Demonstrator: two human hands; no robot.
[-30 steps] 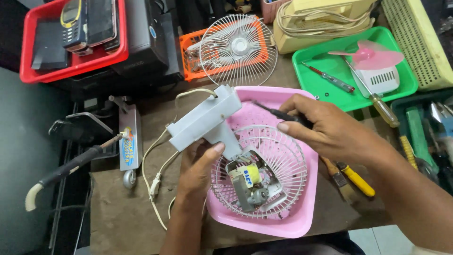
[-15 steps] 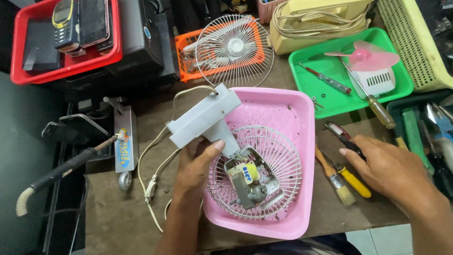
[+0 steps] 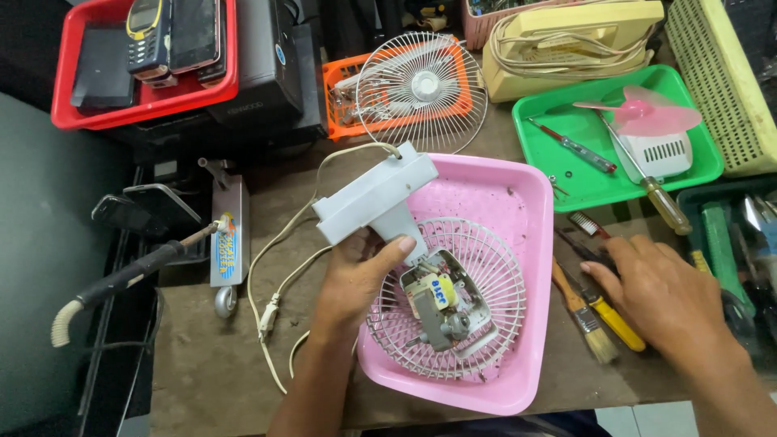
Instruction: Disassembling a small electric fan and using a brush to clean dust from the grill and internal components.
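Note:
My left hand [image 3: 356,279] grips the white neck of a small fan's stand [image 3: 376,198], thumb against its side. The fan lies in a pink tray [image 3: 486,182], its rear wire grille [image 3: 506,271] facing up and the bare motor [image 3: 441,303] exposed in the middle. A white cord [image 3: 271,251] runs from the stand across the table. My right hand [image 3: 655,291] rests palm down on the table right of the pink tray. Its fingers are spread over dark hand tools [image 3: 584,235], beside a paintbrush [image 3: 587,320] and a yellow-handled tool [image 3: 617,322]. It grips nothing.
A green tray [image 3: 566,121] holds a pink fan blade [image 3: 651,113], a white cover and screwdrivers. An orange tray carries the front grille [image 3: 421,89]. A red tray [image 3: 65,117] with phones sits far left, a soldering iron [image 3: 121,275] hangs off the left edge, and a cream basket [image 3: 720,81] stands at right.
My right hand, which held a dark tool over the fan, moved right off the tray and now lies on the tools on the table. My left hand kept its grip.

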